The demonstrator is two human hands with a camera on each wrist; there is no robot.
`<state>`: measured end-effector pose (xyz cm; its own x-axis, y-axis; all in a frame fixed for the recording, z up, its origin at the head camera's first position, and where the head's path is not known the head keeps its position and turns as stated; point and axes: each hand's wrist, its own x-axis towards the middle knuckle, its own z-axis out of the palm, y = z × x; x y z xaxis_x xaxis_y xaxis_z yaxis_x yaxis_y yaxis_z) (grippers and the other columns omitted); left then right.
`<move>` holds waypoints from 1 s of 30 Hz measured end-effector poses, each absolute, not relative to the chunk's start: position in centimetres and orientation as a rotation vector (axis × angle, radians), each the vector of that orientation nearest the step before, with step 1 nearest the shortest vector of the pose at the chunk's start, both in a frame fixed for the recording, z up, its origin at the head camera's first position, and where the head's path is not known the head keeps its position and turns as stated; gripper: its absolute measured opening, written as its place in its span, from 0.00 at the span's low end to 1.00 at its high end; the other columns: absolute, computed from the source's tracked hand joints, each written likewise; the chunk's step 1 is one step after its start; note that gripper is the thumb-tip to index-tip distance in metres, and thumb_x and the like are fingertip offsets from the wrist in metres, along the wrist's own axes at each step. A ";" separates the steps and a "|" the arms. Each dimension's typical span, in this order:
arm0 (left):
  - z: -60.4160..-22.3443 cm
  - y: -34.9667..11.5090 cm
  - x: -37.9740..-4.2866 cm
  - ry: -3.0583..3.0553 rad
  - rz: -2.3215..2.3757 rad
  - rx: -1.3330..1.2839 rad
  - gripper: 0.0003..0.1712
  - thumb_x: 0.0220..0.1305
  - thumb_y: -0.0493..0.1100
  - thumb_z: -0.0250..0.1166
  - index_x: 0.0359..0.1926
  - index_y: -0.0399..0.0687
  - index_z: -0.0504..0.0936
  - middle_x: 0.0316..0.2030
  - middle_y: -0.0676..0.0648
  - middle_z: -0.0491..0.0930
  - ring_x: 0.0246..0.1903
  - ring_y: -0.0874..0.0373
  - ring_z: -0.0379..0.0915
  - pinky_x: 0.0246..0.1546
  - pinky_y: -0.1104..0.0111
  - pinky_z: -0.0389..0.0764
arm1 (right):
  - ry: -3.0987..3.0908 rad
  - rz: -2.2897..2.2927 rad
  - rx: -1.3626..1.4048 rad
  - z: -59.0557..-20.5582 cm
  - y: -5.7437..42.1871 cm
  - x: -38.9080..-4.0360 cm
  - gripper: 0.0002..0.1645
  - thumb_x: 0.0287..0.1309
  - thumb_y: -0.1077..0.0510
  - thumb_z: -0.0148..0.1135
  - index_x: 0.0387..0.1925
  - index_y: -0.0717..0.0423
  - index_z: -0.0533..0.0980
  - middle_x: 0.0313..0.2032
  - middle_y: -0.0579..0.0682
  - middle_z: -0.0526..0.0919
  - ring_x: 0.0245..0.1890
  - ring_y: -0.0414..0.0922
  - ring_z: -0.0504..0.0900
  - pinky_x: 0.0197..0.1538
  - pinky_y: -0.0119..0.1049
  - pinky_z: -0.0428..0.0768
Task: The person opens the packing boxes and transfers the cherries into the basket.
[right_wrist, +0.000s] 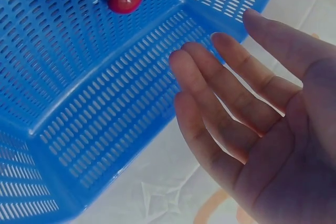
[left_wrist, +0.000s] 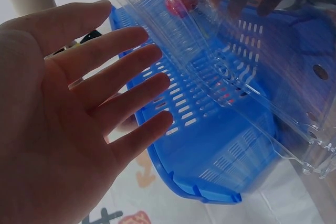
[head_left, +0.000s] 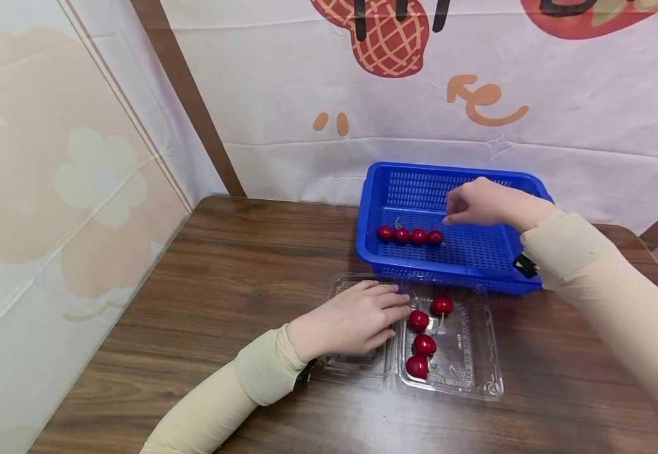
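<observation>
Over the far blue basket (head_left: 453, 169), the right hand (head_left: 484, 202) hangs with loosely bent fingers, gripping nothing, just right of four red cherries (head_left: 417, 236) lying in a row. Nearer, the left hand (head_left: 354, 318) spreads relaxed, empty fingers over the clear box's (head_left: 459, 356) left half; four more cherries (head_left: 424, 345) sit in its right half, toward the left.

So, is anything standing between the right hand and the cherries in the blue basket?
Nothing visible. The right hand is over the blue basket, with open space between it and the four cherries.
</observation>
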<state>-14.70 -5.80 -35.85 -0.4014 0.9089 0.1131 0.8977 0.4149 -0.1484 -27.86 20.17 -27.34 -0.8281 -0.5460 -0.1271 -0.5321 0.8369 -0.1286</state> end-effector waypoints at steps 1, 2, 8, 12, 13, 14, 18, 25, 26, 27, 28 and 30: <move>-35.9 -5.8 -14.7 -2.490 0.092 -1.608 0.26 0.62 0.52 0.55 0.60 0.50 0.73 0.59 0.48 0.73 0.61 0.53 0.62 0.61 0.58 0.65 | 2.860 -0.141 -0.849 -27.3 20.3 -27.7 0.11 0.53 0.50 0.62 0.28 0.54 0.79 0.26 0.49 0.83 0.26 0.42 0.77 0.35 0.46 0.81; -35.9 -5.8 -14.7 -2.489 0.088 -1.609 0.26 0.62 0.51 0.55 0.60 0.50 0.74 0.59 0.48 0.73 0.61 0.53 0.63 0.61 0.58 0.65 | 2.863 -0.152 -0.852 -27.2 20.4 -27.6 0.11 0.53 0.50 0.62 0.28 0.54 0.79 0.26 0.50 0.83 0.26 0.42 0.77 0.36 0.46 0.81; -35.9 -5.9 -14.7 -2.497 0.075 -1.600 0.26 0.62 0.51 0.55 0.60 0.50 0.74 0.59 0.48 0.73 0.61 0.52 0.62 0.61 0.58 0.65 | 2.893 -0.184 -0.880 -27.0 21.0 -26.7 0.10 0.52 0.50 0.63 0.28 0.53 0.79 0.25 0.48 0.82 0.25 0.41 0.76 0.35 0.45 0.81; -35.9 -5.9 -14.7 -2.499 0.073 -1.595 0.26 0.62 0.51 0.55 0.60 0.50 0.74 0.59 0.48 0.73 0.61 0.52 0.62 0.61 0.58 0.66 | 2.909 -0.207 -0.925 -26.9 21.4 -26.0 0.09 0.53 0.51 0.63 0.27 0.52 0.79 0.24 0.47 0.82 0.23 0.40 0.75 0.32 0.42 0.80; -35.9 -5.9 -14.7 -2.499 0.073 -1.594 0.26 0.62 0.51 0.55 0.60 0.50 0.74 0.59 0.48 0.73 0.61 0.52 0.62 0.61 0.58 0.65 | 2.914 -0.214 -0.931 -26.9 21.4 -25.8 0.08 0.53 0.52 0.63 0.27 0.52 0.78 0.24 0.47 0.82 0.23 0.40 0.75 0.31 0.41 0.80; -35.9 -5.9 -14.7 -2.498 0.073 -1.594 0.26 0.62 0.51 0.55 0.59 0.50 0.74 0.59 0.48 0.73 0.61 0.52 0.62 0.61 0.58 0.65 | 2.917 -0.222 -0.939 -26.8 21.5 -25.6 0.08 0.53 0.52 0.63 0.27 0.52 0.78 0.24 0.47 0.82 0.23 0.39 0.75 0.31 0.41 0.79; -35.9 -5.9 -14.7 -2.497 0.073 -1.594 0.26 0.61 0.51 0.55 0.59 0.49 0.74 0.60 0.48 0.73 0.61 0.52 0.62 0.62 0.58 0.65 | 2.933 -0.258 -0.968 -26.8 21.8 -24.8 0.07 0.53 0.52 0.62 0.27 0.50 0.78 0.24 0.46 0.83 0.23 0.38 0.76 0.30 0.40 0.79; -35.9 -5.8 -14.7 -2.494 0.077 -1.597 0.26 0.61 0.51 0.55 0.59 0.49 0.74 0.59 0.48 0.73 0.61 0.52 0.63 0.61 0.58 0.66 | 2.984 -0.333 -1.015 -27.0 22.3 -23.7 0.03 0.52 0.55 0.64 0.27 0.49 0.78 0.25 0.44 0.83 0.26 0.39 0.79 0.34 0.44 0.82; -35.9 -5.8 -14.7 -2.494 0.076 -1.599 0.26 0.61 0.51 0.55 0.59 0.49 0.74 0.59 0.48 0.73 0.61 0.52 0.63 0.61 0.58 0.66 | 2.986 -0.347 -1.007 -27.0 22.4 -23.6 0.03 0.52 0.55 0.64 0.28 0.49 0.78 0.25 0.45 0.84 0.27 0.39 0.79 0.35 0.44 0.82; -35.9 -5.8 -14.7 -2.494 0.077 -1.599 0.26 0.61 0.51 0.55 0.59 0.49 0.74 0.59 0.48 0.73 0.61 0.52 0.63 0.61 0.58 0.66 | 2.988 -0.359 -0.998 -27.1 22.4 -23.4 0.03 0.52 0.55 0.64 0.29 0.49 0.78 0.25 0.44 0.84 0.27 0.39 0.79 0.35 0.45 0.82; -35.9 -5.8 -14.7 -2.495 0.076 -1.600 0.26 0.62 0.51 0.55 0.59 0.49 0.74 0.59 0.48 0.73 0.61 0.52 0.63 0.61 0.58 0.65 | 2.991 -0.371 -0.984 -27.1 22.4 -23.2 0.03 0.52 0.55 0.64 0.29 0.49 0.79 0.25 0.44 0.84 0.27 0.40 0.79 0.35 0.45 0.82; -35.9 -5.8 -14.6 -2.497 0.073 -1.600 0.26 0.62 0.51 0.55 0.59 0.49 0.74 0.59 0.48 0.73 0.61 0.52 0.62 0.62 0.58 0.65 | 2.995 -0.393 -0.970 -27.2 22.4 -22.9 0.04 0.53 0.54 0.64 0.30 0.49 0.79 0.25 0.44 0.84 0.27 0.39 0.79 0.35 0.44 0.82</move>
